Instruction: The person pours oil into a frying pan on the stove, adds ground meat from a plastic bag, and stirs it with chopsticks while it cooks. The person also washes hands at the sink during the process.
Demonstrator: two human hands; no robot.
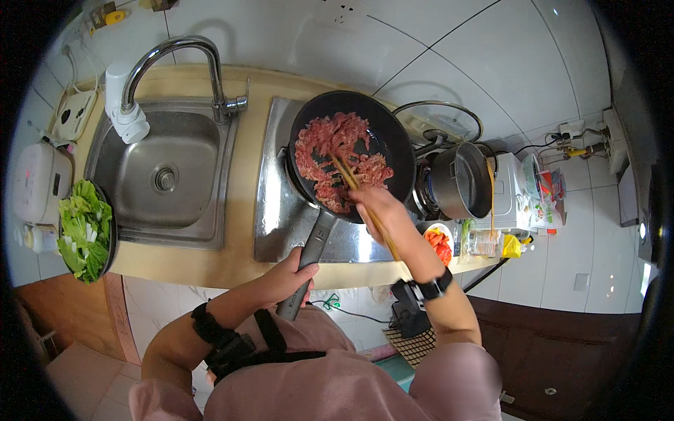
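Observation:
My left hand (287,279) grips the grey handle (314,244) of a black frying pan (398,152) on the gas stove. Pinkish minced meat (337,134), partly browned, is spread in loose clumps over the pan's left and middle. In my right hand (383,208) is a pair of wooden chopsticks (345,171), their tips down in the meat. That hand is above the pan's lower right rim, and its fingers hide part of the chopsticks. Bare black pan surface shows on the right side.
Right of the pan, a grey pot (463,181) stands on a burner near a glass lid (447,118). A bowl of cut red vegetables (438,243) sits at the counter's front. Leftward are a steel sink (174,210), a faucet (213,68) and a plate of leafy greens (85,229).

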